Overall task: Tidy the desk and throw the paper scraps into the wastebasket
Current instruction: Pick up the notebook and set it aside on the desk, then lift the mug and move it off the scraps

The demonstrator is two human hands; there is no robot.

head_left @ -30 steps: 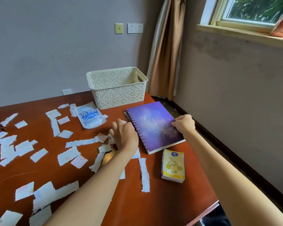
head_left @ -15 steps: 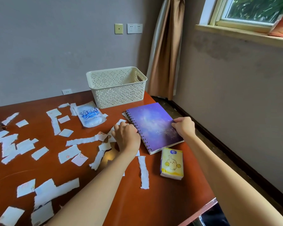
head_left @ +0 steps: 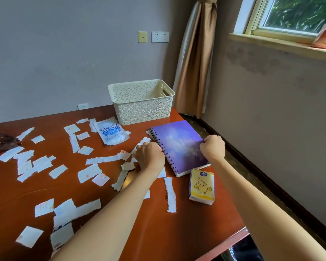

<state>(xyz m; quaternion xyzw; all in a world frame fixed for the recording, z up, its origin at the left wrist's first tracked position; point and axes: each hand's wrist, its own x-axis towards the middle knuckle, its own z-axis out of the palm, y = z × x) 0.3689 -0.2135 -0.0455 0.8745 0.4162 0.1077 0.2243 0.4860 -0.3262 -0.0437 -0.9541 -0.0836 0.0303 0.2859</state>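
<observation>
Gripping notebook (head_left: 177, 144), right hand (head_left: 213, 147) curled.

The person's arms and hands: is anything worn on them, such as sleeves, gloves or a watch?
Nothing worn shows. Both forearms are bare up to the frame edge, with no sleeves. The left hand and the right hand carry no glove, ring, watch or bracelet.

A reddish-brown wooden surface (head_left: 177, 232) carries everything. Torn white paper scraps (head_left: 102, 160) are strewn over its left and middle. A cream lattice basket (head_left: 141, 108) stands at the far edge, with a blue-and-white pouch (head_left: 112, 133) just in front of it to the left. On the right lies a purple spiral notebook (head_left: 177, 144), and a yellow tissue pack (head_left: 201, 186) sits just beside its near corner. A dark brown object (head_left: 2, 143) lies at the far left.
</observation>
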